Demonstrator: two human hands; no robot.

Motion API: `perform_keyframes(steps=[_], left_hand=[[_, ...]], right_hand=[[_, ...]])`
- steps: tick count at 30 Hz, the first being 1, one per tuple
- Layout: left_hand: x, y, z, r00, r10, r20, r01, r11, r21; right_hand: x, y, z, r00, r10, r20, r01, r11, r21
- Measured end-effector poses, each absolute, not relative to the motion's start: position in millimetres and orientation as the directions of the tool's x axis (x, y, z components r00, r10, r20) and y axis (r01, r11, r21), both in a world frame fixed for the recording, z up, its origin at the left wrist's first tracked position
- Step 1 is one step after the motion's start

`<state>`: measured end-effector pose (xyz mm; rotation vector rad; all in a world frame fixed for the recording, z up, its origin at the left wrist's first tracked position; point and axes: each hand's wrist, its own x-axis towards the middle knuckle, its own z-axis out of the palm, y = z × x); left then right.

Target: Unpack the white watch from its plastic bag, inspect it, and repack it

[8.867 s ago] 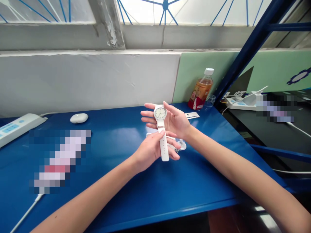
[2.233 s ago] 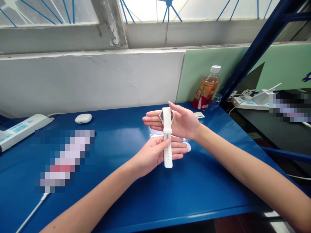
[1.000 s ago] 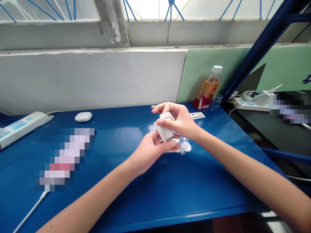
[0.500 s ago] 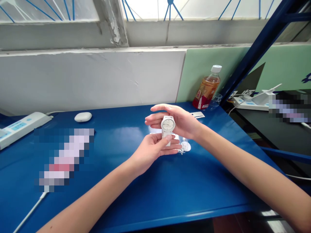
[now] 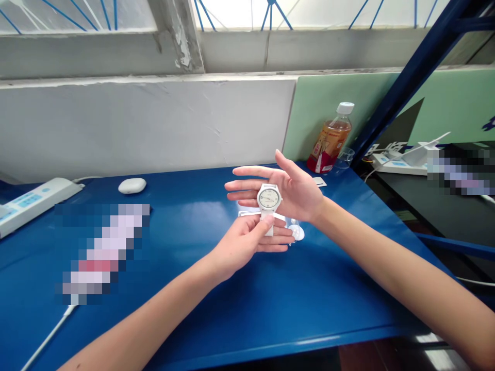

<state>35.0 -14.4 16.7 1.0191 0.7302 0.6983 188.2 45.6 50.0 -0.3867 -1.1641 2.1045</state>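
Note:
A white wristwatch (image 5: 269, 198) with a pale round dial faces me above the blue table (image 5: 216, 304). My left hand (image 5: 247, 242) pinches its lower strap between thumb and fingers. My right hand (image 5: 288, 190) is held flat behind the watch case, palm towards me, fingers stretched out to the left and thumb up; whether the watch rests against the palm is unclear. Most of the strap is hidden behind my left fingers.
A small clear piece with a white round part (image 5: 296, 233) lies on the table under my hands. At the back stand a tea bottle (image 5: 328, 141), a white earbud case (image 5: 132, 185), a white card (image 5: 319, 181) and a power strip (image 5: 31, 198). A blue frame post (image 5: 406, 72) rises on the right.
The watch was turned from strap-back side to dial facing me. My right hand, which curled round the case a second ago, has opened flat behind it. My left hand keeps its hold on the strap.

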Motion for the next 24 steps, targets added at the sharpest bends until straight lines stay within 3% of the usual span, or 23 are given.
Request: perform_keyframes(steps=[9, 13, 16, 20, 24], left_hand=[[36.1, -16.2, 22.4, 0.477, 0.865, -0.151, -0.158, 0.254, 0.954], [32.1, -11.4, 23.1, 0.29, 0.957, 0.003, -0.103, 0.028, 0.994], [25.1, -5.9, 19.2, 0.191, 0.973, 0.132, 0.06, -0.146, 0.987], [17.9, -2.9, 11.2, 0.139, 0.906, 0.4, 0.388, -0.421, 0.82], [18.7, -5.7, 1.4, 0.233, 0.776, 0.586, 0.496, -0.613, 0.615]], right_hand=[[187.3, 42.5, 57.6, -0.687, 0.72, 0.101, -0.403, -0.261, -0.877], [191.9, 40.0, 70.4, -0.487, 0.856, 0.175, -0.325, 0.009, -0.946], [207.2, 31.5, 73.3, -0.321, 0.904, 0.284, -0.173, 0.239, -0.956], [232.9, 14.4, 54.8, -0.317, 0.897, 0.307, 0.098, 0.353, -0.931], [241.9, 4.2, 27.3, -0.319, 0.894, 0.314, 0.057, 0.349, -0.936]])
